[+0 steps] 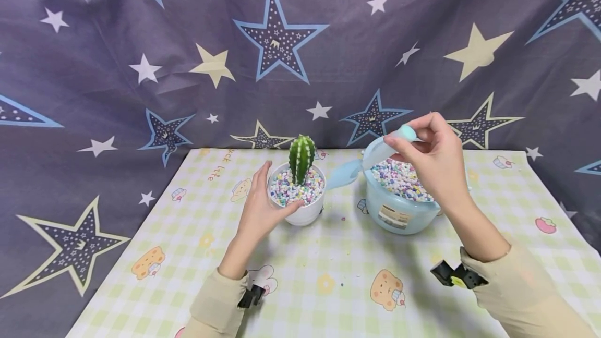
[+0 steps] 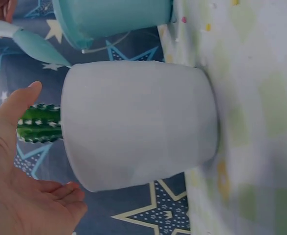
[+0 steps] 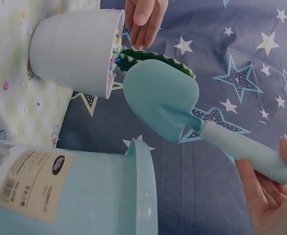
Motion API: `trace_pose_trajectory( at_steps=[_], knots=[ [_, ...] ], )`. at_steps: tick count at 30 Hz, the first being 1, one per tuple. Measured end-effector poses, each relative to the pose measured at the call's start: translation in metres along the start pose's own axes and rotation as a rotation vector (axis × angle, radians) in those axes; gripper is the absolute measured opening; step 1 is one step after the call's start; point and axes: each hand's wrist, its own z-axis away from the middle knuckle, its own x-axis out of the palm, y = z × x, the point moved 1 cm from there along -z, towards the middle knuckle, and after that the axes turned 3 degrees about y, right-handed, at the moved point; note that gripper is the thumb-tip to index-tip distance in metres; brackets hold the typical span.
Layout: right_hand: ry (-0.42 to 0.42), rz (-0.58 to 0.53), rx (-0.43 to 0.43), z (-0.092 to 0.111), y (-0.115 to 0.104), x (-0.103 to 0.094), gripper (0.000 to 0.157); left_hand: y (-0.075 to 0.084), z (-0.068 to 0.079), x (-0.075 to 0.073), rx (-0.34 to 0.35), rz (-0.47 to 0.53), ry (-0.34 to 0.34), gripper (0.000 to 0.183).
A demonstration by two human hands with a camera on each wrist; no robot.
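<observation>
My right hand (image 1: 434,158) grips the end of a light blue trowel's handle; the trowel (image 3: 160,98) slopes down left, its blade beside the white pot's right rim. In the right wrist view the back of the blade faces the camera, so what it carries is hidden. The white pot (image 1: 305,215) stands upright, filled with multicoloured pebbles (image 1: 288,186) around a green cactus (image 1: 302,158). At the pot's left, my left hand (image 1: 263,202) is spread by the rim, thumb in front and fingers behind; the left wrist view (image 2: 31,191) shows no curl round the pot.
A light blue bucket (image 1: 399,220) with a label stands right of the pot, holding many multicoloured pebbles (image 1: 399,179). A few loose pebbles lie on the checked tablecloth (image 1: 281,296). A dark star-patterned curtain (image 1: 328,40) hangs behind the table.
</observation>
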Motion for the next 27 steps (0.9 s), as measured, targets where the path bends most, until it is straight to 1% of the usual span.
trace_pose_trajectory(
  at_steps=[3, 9, 13, 17, 21, 27],
  knots=[
    [0.022, -0.007, -0.006, 0.000, 0.001, -0.004, 0.022, 0.006, -0.001, -0.003, 0.024, 0.026, 0.008, 0.115],
    [0.064, -0.060, -0.006, -0.001, 0.003, -0.013, 0.024, 0.021, -0.003, -0.009, 0.090, 0.060, 0.051, 0.115],
    [0.086, -0.129, 0.000, 0.000, 0.004, -0.020, 0.023, 0.032, -0.003, -0.013, 0.138, 0.084, 0.076, 0.115],
    [0.119, -0.214, 0.001, 0.000, 0.006, -0.027, 0.022, 0.044, -0.003, -0.015, 0.214, 0.116, 0.111, 0.113],
    [0.158, -0.259, 0.000, 0.000, 0.007, -0.036, 0.021, 0.060, -0.003, -0.016, 0.282, 0.176, 0.134, 0.111],
    [0.209, -0.373, -0.020, -0.001, 0.008, -0.051, 0.022, 0.082, -0.003, -0.013, 0.400, 0.261, 0.132, 0.109]
  ],
)
